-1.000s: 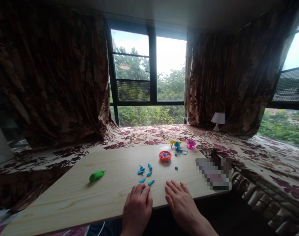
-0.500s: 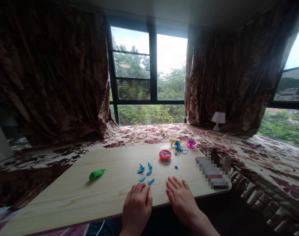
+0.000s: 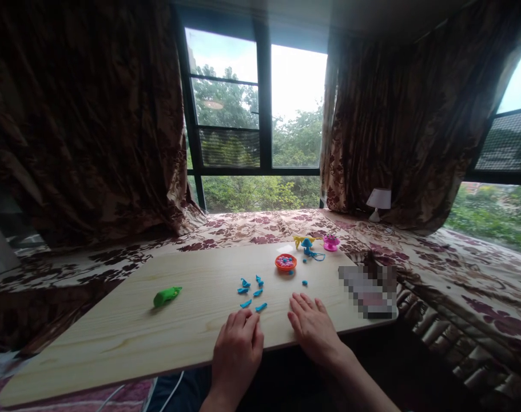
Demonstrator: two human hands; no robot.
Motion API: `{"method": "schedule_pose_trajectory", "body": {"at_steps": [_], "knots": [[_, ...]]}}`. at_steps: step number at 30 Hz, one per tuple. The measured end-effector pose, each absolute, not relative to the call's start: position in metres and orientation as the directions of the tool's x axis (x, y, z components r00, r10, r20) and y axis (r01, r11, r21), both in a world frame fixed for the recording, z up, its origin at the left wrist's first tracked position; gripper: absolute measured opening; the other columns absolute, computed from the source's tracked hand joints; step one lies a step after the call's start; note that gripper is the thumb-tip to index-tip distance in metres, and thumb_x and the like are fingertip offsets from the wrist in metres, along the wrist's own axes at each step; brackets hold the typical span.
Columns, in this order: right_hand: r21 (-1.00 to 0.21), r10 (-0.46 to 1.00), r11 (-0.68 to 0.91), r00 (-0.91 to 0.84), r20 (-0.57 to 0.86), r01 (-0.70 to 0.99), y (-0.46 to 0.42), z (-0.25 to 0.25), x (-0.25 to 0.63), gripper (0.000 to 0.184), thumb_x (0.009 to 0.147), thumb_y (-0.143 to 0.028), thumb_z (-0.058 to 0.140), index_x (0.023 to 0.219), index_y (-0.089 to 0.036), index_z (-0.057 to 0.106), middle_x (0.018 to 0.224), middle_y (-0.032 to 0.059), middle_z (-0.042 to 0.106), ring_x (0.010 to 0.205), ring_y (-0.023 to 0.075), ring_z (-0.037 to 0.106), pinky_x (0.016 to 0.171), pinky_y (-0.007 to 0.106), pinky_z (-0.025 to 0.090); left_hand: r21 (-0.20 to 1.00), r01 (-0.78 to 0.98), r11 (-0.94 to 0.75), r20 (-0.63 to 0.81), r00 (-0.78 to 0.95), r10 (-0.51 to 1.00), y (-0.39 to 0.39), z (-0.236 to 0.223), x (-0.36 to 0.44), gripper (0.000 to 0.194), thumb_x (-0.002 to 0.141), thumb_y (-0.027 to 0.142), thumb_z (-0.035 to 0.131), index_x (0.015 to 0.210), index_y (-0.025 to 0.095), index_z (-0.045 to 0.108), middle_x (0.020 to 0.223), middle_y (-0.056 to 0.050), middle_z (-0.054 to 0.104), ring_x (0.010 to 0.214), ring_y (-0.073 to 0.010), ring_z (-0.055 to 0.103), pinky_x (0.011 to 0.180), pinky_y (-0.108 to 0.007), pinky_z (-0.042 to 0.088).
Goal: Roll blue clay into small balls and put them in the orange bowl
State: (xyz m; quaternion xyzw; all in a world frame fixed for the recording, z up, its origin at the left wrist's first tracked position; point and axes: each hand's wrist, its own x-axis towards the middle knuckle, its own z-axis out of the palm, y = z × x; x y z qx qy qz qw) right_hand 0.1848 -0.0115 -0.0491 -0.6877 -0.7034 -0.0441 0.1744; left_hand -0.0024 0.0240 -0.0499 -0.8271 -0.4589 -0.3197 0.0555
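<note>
My left hand (image 3: pixel 238 350) rests at the near edge of the table, its fingers curled in and the thumb alongside. Nothing shows in it, though its underside is hidden. Just beyond its knuckles lie several small blue twisted pieces (image 3: pixel 261 307) in a loose group. My right hand (image 3: pixel 314 326) lies flat, palm down, with fingers stretched out, touching only the tabletop. Ahead of its fingertips is a small blue lump (image 3: pixel 304 283). Farther back stands an orange bowl (image 3: pixel 279 268) holding pink and blue balls.
On the wooden table (image 3: pixel 114 332) a green bag-like object (image 3: pixel 167 296) lies at left. Toward the back right are a blue mushroom-shaped object (image 3: pixel 307 246), a yellow figure (image 3: pixel 300 241) and a pink dish (image 3: pixel 331 246). A pixelated flat object (image 3: pixel 369 294) lies at right.
The view has tilted slightly downward. My right hand has slid a little forward, closer to the blue lump. My left hand keeps its place, and the objects have not moved.
</note>
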Motion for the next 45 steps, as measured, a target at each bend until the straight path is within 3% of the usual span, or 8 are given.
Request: {"method": "schedule_pose_trajectory", "body": {"at_steps": [3, 8, 15, 22, 29, 36, 45], "knots": [[-0.163, 0.950, 0.029, 0.023, 0.311, 0.986, -0.015, -0.054, 0.202, 0.045, 0.092, -0.037, 0.021, 0.129, -0.020, 0.041, 0.136, 0.0049, 0.035, 0.127, 0.0227, 0.028, 0.102, 0.047, 0.018, 0.208, 0.790, -0.577, 0.589, 0.370, 0.719, 0.025, -0.051, -0.003, 0.021, 0.085, 0.022, 0.037, 0.095, 0.024, 0.056, 0.098, -0.003, 0.054, 0.095, -0.0201, 0.047, 0.086, -0.037, 0.039], [-0.122, 0.942, 0.120, -0.074, 0.327, 0.985, -0.039, -0.066, 0.193, 0.048, 0.092, -0.039, 0.022, 0.135, -0.019, 0.031, 0.140, 0.0035, 0.027, 0.129, 0.0201, 0.021, 0.105, 0.042, 0.015, 0.218, 0.797, -0.564, 0.584, 0.356, 0.729, 0.024, -0.050, -0.002, 0.022, 0.085, 0.022, 0.037, 0.095, 0.024, 0.056, 0.098, -0.003, 0.054, 0.096, -0.0206, 0.047, 0.085, -0.037, 0.039], [-0.191, 0.951, 0.158, -0.097, 0.293, 0.969, -0.015, -0.049, 0.178, 0.053, 0.091, -0.044, 0.025, 0.135, -0.016, 0.030, 0.137, 0.0067, 0.033, 0.127, 0.0205, 0.027, 0.104, 0.041, 0.018, 0.211, 0.787, -0.580, 0.580, 0.377, 0.722, 0.024, -0.049, -0.004, 0.021, 0.085, 0.022, 0.037, 0.096, 0.024, 0.055, 0.098, -0.003, 0.054, 0.095, -0.0200, 0.047, 0.085, -0.037, 0.039], [-0.189, 0.919, 0.309, -0.242, 0.311, 0.932, -0.029, -0.048, 0.173, 0.046, 0.092, -0.042, 0.023, 0.135, -0.025, 0.030, 0.140, 0.0016, 0.028, 0.129, 0.0154, 0.023, 0.105, 0.036, 0.017, 0.201, 0.789, -0.581, 0.595, 0.373, 0.712, 0.024, -0.051, -0.003, 0.022, 0.084, 0.021, 0.038, 0.096, 0.024, 0.056, 0.098, -0.003, 0.055, 0.095, -0.0209, 0.048, 0.085, -0.037, 0.040], [-0.191, 0.937, 0.218, -0.150, 0.316, 0.957, -0.005, -0.042, 0.181, 0.041, 0.093, -0.036, 0.022, 0.127, -0.026, 0.043, 0.135, 0.0032, 0.038, 0.125, 0.0194, 0.031, 0.101, 0.043, 0.023, 0.197, 0.786, -0.586, 0.614, 0.367, 0.698, 0.024, -0.050, -0.003, 0.021, 0.083, 0.020, 0.039, 0.093, 0.025, 0.057, 0.095, -0.003, 0.055, 0.093, -0.0202, 0.049, 0.084, -0.037, 0.041], [-0.194, 0.913, 0.325, -0.253, 0.321, 0.926, -0.044, -0.050, 0.169, 0.041, 0.094, -0.034, 0.022, 0.133, -0.029, 0.033, 0.139, -0.0029, 0.030, 0.128, 0.0141, 0.024, 0.105, 0.035, 0.016, 0.198, 0.792, -0.577, 0.610, 0.361, 0.705, 0.022, -0.048, -0.002, 0.022, 0.083, 0.019, 0.038, 0.094, 0.024, 0.057, 0.095, -0.004, 0.055, 0.094, -0.0208, 0.049, 0.084, -0.037, 0.041], [-0.200, 0.957, 0.151, -0.092, 0.275, 0.968, -0.006, -0.045, 0.177, 0.042, 0.093, -0.035, 0.021, 0.129, -0.026, 0.040, 0.137, 0.0022, 0.035, 0.127, 0.0179, 0.027, 0.103, 0.040, 0.019, 0.192, 0.785, -0.589, 0.610, 0.374, 0.698, 0.023, -0.048, -0.004, 0.022, 0.083, 0.020, 0.039, 0.094, 0.025, 0.057, 0.096, -0.004, 0.055, 0.093, -0.0205, 0.049, 0.084, -0.037, 0.041]]}}
